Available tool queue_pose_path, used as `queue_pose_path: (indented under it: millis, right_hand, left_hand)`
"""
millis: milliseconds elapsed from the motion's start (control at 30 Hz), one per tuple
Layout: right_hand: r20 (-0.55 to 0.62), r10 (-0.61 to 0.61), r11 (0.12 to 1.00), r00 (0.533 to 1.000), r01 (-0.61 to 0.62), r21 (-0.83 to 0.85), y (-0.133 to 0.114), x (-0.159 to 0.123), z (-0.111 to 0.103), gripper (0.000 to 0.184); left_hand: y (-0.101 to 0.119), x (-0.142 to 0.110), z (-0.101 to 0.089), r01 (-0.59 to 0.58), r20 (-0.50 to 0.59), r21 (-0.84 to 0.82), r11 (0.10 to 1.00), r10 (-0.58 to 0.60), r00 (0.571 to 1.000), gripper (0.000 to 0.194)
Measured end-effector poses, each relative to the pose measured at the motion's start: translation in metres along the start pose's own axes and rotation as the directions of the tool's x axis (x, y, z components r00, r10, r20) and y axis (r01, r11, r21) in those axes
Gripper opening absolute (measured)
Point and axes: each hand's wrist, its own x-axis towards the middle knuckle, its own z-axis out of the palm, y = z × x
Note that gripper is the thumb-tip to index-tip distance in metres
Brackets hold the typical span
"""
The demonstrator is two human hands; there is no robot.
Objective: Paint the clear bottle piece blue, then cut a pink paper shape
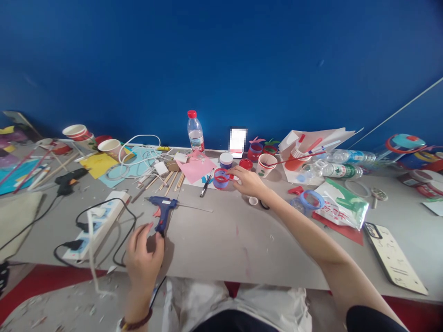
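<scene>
My right hand (pixel 249 181) reaches across the table to a small blue cup with red bands (pixel 221 179), its fingertips closed at the cup's right side. Near the front edge, my left hand (pixel 144 249) is raised with its fingers curved and apart, nothing between them. Just beyond those fingers lies a blue hot glue gun (pixel 164 210), with a thin stick behind it pointing right. A black pen-like cutter (pixel 206 183) lies left of the cup. Beside my right hand are a red lid (pixel 246 164), a white-lidded jar (pixel 226 160) and a patterned paper cup (pixel 266 166).
A white power strip (pixel 100 226) with black cords lies at the left, near a second, black glue gun (pixel 71 180). An upright plastic bottle (pixel 195 133) stands at the back. Plastic bottles (pixel 341 169), a blue ring (pixel 312 200) and a phone (pixel 394 258) lie at the right.
</scene>
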Motion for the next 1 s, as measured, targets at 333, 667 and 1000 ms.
queue_pose_path:
  millis: [333,667,1000]
  right_hand:
    - [0.222,0.176,-0.105,0.959,-0.206,0.973,-0.024,-0.044,-0.035,0.031]
    - [0.198,0.193,-0.083,0.961,-0.185,0.979,-0.052,-0.066,-0.05,0.022]
    - [0.391,0.253,-0.105,0.885,-0.376,0.921,-0.07,-0.082,-0.056,0.058]
  left_hand:
    - [-0.017,-0.012,0.007,0.003,-0.035,-0.036,0.999,-0.004,0.999,0.035]
    - [0.037,0.074,-0.029,-0.163,0.126,-0.106,0.981,0.176,0.976,0.032]
    - [0.062,0.188,0.069,-0.465,0.744,0.015,0.885,0.3,0.597,0.024]
